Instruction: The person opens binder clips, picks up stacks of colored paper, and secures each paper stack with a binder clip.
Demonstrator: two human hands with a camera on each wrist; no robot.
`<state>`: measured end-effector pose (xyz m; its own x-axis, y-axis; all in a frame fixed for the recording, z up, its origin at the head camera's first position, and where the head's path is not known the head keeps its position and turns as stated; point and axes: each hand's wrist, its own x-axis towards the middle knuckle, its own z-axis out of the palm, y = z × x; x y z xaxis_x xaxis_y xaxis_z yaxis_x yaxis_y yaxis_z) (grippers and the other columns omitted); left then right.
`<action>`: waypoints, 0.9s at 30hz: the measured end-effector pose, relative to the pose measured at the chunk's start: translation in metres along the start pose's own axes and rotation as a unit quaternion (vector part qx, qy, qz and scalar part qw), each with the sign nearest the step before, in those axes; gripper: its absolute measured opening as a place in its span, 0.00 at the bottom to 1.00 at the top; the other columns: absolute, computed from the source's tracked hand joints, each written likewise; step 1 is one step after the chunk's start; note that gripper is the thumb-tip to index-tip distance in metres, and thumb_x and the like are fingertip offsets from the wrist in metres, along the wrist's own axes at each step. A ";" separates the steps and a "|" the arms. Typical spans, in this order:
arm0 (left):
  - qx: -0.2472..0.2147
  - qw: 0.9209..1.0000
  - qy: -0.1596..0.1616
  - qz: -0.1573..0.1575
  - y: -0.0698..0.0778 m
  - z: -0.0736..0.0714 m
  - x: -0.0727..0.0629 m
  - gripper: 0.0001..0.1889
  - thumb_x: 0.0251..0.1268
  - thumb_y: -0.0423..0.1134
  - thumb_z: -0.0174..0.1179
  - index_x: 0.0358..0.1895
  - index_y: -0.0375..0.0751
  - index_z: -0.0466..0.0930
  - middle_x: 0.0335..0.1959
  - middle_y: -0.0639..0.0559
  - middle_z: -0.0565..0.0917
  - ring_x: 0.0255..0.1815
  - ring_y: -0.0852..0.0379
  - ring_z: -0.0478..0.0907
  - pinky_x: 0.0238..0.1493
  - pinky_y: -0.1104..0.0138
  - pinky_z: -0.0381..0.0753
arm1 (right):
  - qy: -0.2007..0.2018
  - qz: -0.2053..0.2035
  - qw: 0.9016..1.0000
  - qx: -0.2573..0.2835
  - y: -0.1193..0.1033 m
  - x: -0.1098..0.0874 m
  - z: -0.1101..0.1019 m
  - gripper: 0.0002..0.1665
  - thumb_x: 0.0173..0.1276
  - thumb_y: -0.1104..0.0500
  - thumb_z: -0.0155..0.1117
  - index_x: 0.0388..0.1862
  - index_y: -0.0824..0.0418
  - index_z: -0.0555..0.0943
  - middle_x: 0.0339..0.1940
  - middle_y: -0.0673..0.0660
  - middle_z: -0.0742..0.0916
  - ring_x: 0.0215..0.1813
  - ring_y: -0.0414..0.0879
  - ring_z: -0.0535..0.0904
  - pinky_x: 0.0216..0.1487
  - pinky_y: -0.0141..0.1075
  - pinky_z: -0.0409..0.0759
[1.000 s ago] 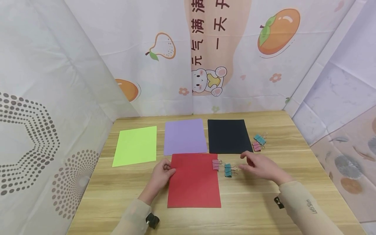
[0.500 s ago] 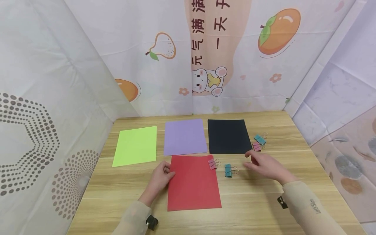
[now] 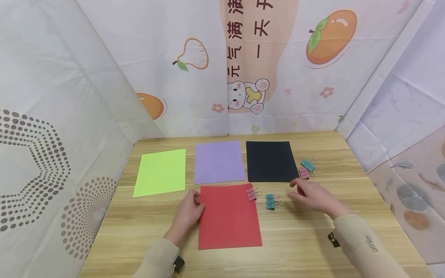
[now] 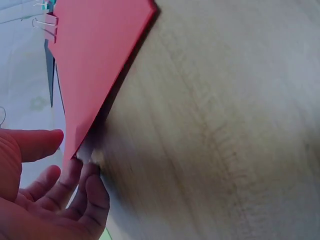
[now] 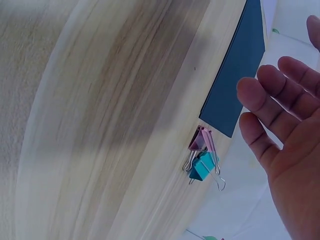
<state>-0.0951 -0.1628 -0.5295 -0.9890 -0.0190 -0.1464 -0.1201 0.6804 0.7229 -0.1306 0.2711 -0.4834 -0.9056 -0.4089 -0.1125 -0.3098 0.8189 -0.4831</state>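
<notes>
A red paper stack [image 3: 229, 218] lies in the middle of the table in the head view. A pink binder clip [image 3: 252, 194] sits on its upper right edge, wire handles pointing right. At the stack's left edge, my left hand [image 3: 189, 210] has its fingertips touching the corner, while the thumb stands apart from the paper in the left wrist view. Just right of the stack lies a teal binder clip [image 3: 270, 202]. My right hand [image 3: 313, 196] hovers to the right of that clip, fingers loosely bent and holding nothing.
Along the back lie yellow-green paper [image 3: 160, 172], purple paper [image 3: 219, 162] and black paper [image 3: 272, 161]. Beside the black paper rest another teal binder clip [image 3: 308, 165] and another pink binder clip [image 3: 304, 173]. A printed curtain [image 3: 194, 96] closes off the table's far side.
My right hand has drawn away to the right from the clips. The red stack's top has shifted slightly, tilting the pink clip on it. My left hand has eased slightly left.
</notes>
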 end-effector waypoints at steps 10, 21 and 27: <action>0.175 0.982 0.017 0.075 0.003 0.002 -0.005 0.28 0.61 0.44 0.73 0.62 0.38 0.79 0.63 0.41 0.74 0.63 0.37 0.69 0.62 0.45 0.75 | 0.000 -0.022 1.000 -0.008 -0.003 0.004 0.006 0.23 0.73 0.45 0.66 0.52 0.62 0.79 0.24 0.46 0.73 0.24 0.37 0.66 0.27 0.32 0.67; 0.255 0.962 -0.007 0.093 -0.006 0.006 -0.006 0.43 0.56 0.61 0.72 0.74 0.46 0.71 0.75 0.38 0.65 0.76 0.26 0.55 0.72 0.31 0.52 | -0.017 -0.019 1.000 -0.001 -0.007 0.006 0.013 0.22 0.73 0.45 0.66 0.52 0.61 0.79 0.24 0.45 0.74 0.25 0.37 0.68 0.28 0.33 0.68; 0.272 0.958 -0.009 0.090 -0.009 0.009 -0.006 0.45 0.55 0.63 0.72 0.74 0.47 0.70 0.76 0.38 0.65 0.75 0.26 0.57 0.71 0.31 0.54 | -0.026 -0.014 1.000 0.005 -0.009 0.009 0.017 0.22 0.72 0.46 0.67 0.52 0.62 0.80 0.25 0.46 0.75 0.27 0.38 0.69 0.30 0.33 0.70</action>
<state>-0.0873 -0.1622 -0.5407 -0.9871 0.1445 -0.0683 0.1202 0.9528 0.2787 -0.1308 0.2538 -0.4947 -0.8803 -0.4526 -0.1424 -0.3324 0.8024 -0.4957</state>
